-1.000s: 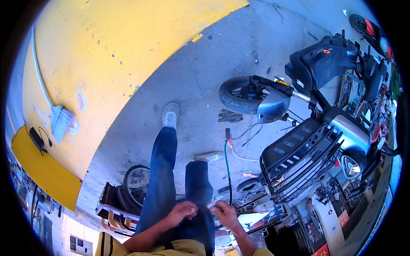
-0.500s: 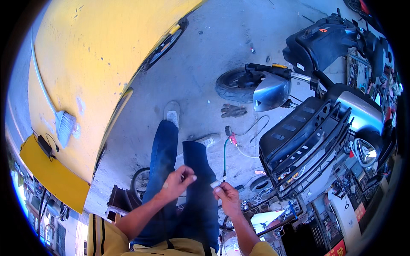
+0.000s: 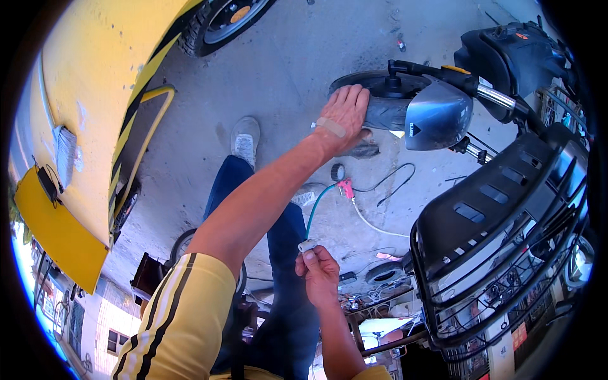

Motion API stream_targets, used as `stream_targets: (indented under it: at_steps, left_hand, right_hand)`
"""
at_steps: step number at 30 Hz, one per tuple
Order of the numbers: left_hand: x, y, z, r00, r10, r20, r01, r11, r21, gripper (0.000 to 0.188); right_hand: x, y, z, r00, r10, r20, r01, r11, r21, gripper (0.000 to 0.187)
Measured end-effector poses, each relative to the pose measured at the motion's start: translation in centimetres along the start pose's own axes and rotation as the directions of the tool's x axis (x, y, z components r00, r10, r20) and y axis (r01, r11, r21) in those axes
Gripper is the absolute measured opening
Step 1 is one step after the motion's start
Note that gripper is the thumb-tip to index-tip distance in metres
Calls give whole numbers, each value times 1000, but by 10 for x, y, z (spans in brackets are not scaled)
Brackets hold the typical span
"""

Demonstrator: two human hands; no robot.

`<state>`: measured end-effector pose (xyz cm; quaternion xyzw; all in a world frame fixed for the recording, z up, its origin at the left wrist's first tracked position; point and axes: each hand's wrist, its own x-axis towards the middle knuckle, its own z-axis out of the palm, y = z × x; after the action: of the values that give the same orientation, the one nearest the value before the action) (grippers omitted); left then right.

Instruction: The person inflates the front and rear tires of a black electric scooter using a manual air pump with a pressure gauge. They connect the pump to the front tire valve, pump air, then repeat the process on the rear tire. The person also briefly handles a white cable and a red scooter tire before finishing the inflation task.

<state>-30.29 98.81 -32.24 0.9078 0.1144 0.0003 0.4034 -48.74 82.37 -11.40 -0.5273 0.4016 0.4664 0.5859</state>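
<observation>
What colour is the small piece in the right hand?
The small piece is whitish, best seen in the head view.

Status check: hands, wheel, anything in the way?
Left hand at front tire, contact hard to confirm. Right hand pinching small pale piece. Dark glove on floor near tire, apparently not blocking.

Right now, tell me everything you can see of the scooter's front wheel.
The front wheel has a dark, rubber-looking tyre around a black hub. A black fork arm meets the hub, and a silver-grey mudguard covers the wheel's right part in the picture. The wheel looks tipped, its side face turned largely upward; whether it touches the floor cannot be told. The left hand rests against the tyre's near left edge, hiding part of it.
</observation>
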Motion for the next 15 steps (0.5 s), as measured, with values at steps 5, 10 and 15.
stream_targets:
  at_steps: [5, 10, 15]
  left_hand:
    - [0, -2, 22, 997, -35, -63, 32, 999, -42, 74]
    - [-21, 9, 48, 977, -100, -186, 93, 995, -47, 72]
    - [-45, 19, 96, 939, -140, -313, 138, 990, -29, 77]
  right_hand:
    - [10, 15, -16, 999, 42, 1, -42, 999, -3, 17]
    - [20, 22, -27, 998, 56, -13, -56, 998, 6, 15]
    - [33, 21, -36, 997, 19, -75, -11, 994, 112, 15]
